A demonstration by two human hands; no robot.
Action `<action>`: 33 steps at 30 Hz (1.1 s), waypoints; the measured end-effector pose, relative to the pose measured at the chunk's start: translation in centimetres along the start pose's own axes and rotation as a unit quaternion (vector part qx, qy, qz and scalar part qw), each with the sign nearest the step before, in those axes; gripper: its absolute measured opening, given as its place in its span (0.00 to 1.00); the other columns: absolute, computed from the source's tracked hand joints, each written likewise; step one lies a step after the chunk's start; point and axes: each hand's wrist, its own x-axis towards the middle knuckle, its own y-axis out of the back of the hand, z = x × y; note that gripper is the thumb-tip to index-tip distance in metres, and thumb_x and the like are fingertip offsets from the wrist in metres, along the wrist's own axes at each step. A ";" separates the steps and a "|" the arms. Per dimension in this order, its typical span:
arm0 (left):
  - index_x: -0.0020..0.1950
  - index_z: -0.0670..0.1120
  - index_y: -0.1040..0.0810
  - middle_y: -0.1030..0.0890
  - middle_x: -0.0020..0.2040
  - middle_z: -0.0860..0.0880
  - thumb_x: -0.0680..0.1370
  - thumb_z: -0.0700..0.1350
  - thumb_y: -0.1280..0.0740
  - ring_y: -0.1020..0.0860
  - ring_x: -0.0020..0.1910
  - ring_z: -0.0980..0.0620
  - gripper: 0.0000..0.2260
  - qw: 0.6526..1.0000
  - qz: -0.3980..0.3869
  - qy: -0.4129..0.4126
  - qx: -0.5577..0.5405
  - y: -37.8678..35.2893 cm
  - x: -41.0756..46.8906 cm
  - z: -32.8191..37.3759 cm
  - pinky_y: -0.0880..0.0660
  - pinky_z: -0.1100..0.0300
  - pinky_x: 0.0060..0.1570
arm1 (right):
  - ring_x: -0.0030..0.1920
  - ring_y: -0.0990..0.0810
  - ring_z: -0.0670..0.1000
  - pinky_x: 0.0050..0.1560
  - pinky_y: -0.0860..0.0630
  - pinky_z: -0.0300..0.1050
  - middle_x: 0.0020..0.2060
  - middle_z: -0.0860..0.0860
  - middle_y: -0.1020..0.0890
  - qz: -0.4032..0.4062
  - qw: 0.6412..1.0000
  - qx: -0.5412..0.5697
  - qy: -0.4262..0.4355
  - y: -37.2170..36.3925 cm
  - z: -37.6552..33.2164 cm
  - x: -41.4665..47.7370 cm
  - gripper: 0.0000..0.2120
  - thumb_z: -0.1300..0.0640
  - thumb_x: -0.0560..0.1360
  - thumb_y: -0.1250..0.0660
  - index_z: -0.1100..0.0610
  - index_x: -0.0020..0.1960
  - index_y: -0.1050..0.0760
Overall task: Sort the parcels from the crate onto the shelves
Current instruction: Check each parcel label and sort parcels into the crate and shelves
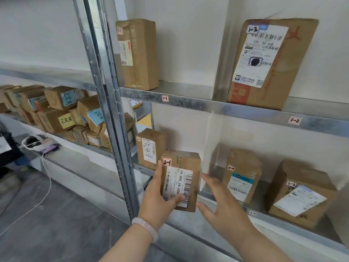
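Head view | left hand grips 2-1 parcel | right hand spread, empty | lower shelf holds three boxes

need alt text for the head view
A person's left hand holds a small parcel tagged 2-1 at the lower shelf, near another 2-1 parcel; the right hand is open beside it.

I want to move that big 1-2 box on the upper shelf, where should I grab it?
Grip the big 1-2 box by its left and right edges, coming from the front: it stands tall, leaning back against the wall, with free shelf either side.
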 end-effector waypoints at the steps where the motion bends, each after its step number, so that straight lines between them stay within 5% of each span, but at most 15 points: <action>1: 0.68 0.80 0.57 0.30 0.64 0.68 0.68 0.44 0.20 0.29 0.66 0.62 0.54 1.000 0.009 -0.003 0.008 -0.4 0.9 -0.3 0.30 0.58 0.66 | 0.73 0.43 0.40 0.70 0.45 0.37 0.74 0.35 0.45 -0.007 1.000 -0.006 0.011 0.0 0.6 1.0 0.34 0.41 0.76 0.36 0.33 0.73 0.54; 12: 0.71 0.77 0.60 0.27 0.68 0.57 0.68 0.45 0.20 0.28 0.68 0.54 0.55 0.999 0.001 0.017 0.035 -1.9 10.4 -6.2 0.25 0.46 0.64 | 0.75 0.44 0.45 0.73 0.38 0.49 0.76 0.39 0.50 -0.076 0.990 -0.110 0.053 -4.2 3.7 9.3 0.35 0.38 0.77 0.41 0.38 0.76 0.59; 16: 0.71 0.77 0.60 0.28 0.69 0.55 0.68 0.46 0.20 0.28 0.69 0.51 0.55 0.998 -0.033 0.016 0.043 -2.5 14.3 -8.4 0.23 0.45 0.62 | 0.76 0.46 0.45 0.73 0.43 0.45 0.77 0.40 0.51 -0.075 0.988 -0.133 0.037 -6.1 3.6 11.2 0.36 0.37 0.77 0.43 0.39 0.77 0.61; 20: 0.68 0.79 0.63 0.31 0.71 0.52 0.68 0.45 0.20 0.30 0.70 0.51 0.56 0.998 -0.065 -0.001 0.022 -4.0 17.7 -10.6 0.26 0.49 0.65 | 0.72 0.35 0.48 0.65 0.40 0.41 0.76 0.44 0.41 -0.081 0.982 -0.168 0.004 -7.7 3.9 12.7 0.38 0.38 0.75 0.40 0.43 0.78 0.55; 22: 0.69 0.79 0.62 0.29 0.70 0.51 0.67 0.46 0.20 0.29 0.69 0.49 0.57 0.996 -0.084 0.004 0.005 -5.0 19.1 -12.0 0.25 0.45 0.64 | 0.75 0.42 0.47 0.68 0.45 0.40 0.77 0.43 0.49 -0.081 0.985 -0.152 -0.013 -8.2 4.2 13.4 0.37 0.40 0.77 0.41 0.42 0.78 0.58; 24: 0.71 0.76 0.62 0.28 0.69 0.51 0.66 0.47 0.20 0.27 0.68 0.50 0.57 0.994 -0.106 0.008 0.001 -5.9 20.1 -13.0 0.25 0.50 0.65 | 0.75 0.46 0.45 0.71 0.45 0.40 0.77 0.41 0.51 -0.086 0.986 -0.140 -0.031 -8.7 4.4 13.7 0.35 0.41 0.78 0.42 0.42 0.78 0.59; 28: 0.76 0.58 0.55 0.31 0.65 0.55 0.66 0.47 0.19 0.32 0.65 0.57 0.53 0.992 -0.128 -0.005 0.017 -7.4 21.5 -14.4 0.41 0.85 0.57 | 0.66 0.27 0.46 0.60 0.27 0.42 0.71 0.43 0.32 -0.084 0.987 -0.122 -0.067 -10.0 4.9 13.8 0.32 0.42 0.72 0.41 0.44 0.74 0.41; 30: 0.78 0.54 0.49 0.29 0.65 0.55 0.66 0.46 0.19 0.29 0.62 0.59 0.50 0.990 -0.144 0.001 -0.006 -7.7 21.8 -15.1 0.37 0.85 0.52 | 0.69 0.31 0.46 0.63 0.27 0.46 0.73 0.42 0.35 -0.081 0.988 -0.107 -0.069 -11.0 5.6 13.5 0.31 0.41 0.74 0.43 0.41 0.75 0.45; 33: 0.67 0.52 0.34 0.23 0.58 0.52 0.64 0.46 0.18 0.21 0.55 0.58 0.37 0.988 -0.151 0.024 -0.023 -7.9 22.0 -16.3 0.26 0.76 0.46 | 0.73 0.39 0.43 0.70 0.35 0.44 0.75 0.38 0.43 -0.083 0.988 -0.115 -0.068 -12.1 6.5 13.1 0.31 0.40 0.77 0.43 0.38 0.76 0.52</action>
